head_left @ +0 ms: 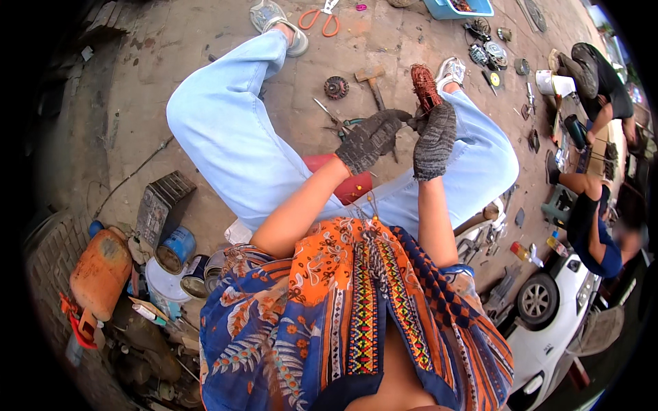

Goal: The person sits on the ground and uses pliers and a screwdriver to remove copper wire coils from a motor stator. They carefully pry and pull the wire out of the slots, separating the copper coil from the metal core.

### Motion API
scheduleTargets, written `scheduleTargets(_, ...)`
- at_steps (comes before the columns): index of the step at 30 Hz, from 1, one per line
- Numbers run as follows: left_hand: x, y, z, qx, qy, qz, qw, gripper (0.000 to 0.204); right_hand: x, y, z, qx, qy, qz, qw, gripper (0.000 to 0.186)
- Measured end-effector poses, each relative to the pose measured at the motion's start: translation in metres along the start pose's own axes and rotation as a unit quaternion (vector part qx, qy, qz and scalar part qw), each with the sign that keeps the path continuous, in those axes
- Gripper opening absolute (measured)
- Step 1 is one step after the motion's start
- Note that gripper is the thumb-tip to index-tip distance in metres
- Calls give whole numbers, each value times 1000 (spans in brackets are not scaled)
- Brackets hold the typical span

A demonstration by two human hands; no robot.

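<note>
In front of me, between my bent knees, both hands wear dark grey knit gloves. My right hand (435, 140) is closed round the lower end of a bundle of red-brown copper windings (426, 88), which points away from me. My left hand (373, 140) comes in beside it, fingers curled in, their tips close to the dark lower end of the windings. What its fingers grip is hidden. On the ground just beyond lie a wooden-handled hammer (371, 77), a round toothed metal part (336, 87) and a pair of pliers (336, 122).
Orange-handled scissors (322, 19) and a blue basin (458, 8) lie farther off. At left are an orange tank (101, 274) and several paint cans (175, 248). Loose metal parts (490, 55) lie to the right, near two other people (589, 240) and a white car (548, 335).
</note>
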State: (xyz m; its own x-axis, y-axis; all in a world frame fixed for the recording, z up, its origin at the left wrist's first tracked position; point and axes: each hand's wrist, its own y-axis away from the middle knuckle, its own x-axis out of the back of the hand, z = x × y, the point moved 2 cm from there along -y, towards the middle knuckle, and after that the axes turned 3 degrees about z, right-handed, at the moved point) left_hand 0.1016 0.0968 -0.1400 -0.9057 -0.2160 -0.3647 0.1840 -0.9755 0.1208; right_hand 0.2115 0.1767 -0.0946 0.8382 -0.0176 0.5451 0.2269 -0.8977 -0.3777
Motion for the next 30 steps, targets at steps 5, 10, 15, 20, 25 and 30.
scheduleTargets(5, 10, 10, 23, 52, 226, -76, 970, 24, 17, -12, -9, -212, -215, -58, 951, 31)
scheduleTargets(10, 11, 15, 29, 0, 175, -121, 977, 24, 18, -14, -17, -286, -294, -24, 911, 32)
scheduleTargets(15, 17, 21, 36, -38, 42, -185, 981, 24, 15, -9, -20, -385, -311, -36, 868, 29)
scheduleTargets(20, -4, 26, 63, -148, -166, -219, 950, 26, 1, -2, 12, -241, -222, -33, 944, 31)
scheduleTargets(25, 20, 22, 32, -118, -18, -216, 969, 25, 23, -14, -18, -409, -421, -43, 808, 29)
scheduleTargets(30, 32, 9, 26, -158, -212, -261, 928, 22, 44, -11, -29, -472, -495, -230, 693, 29)
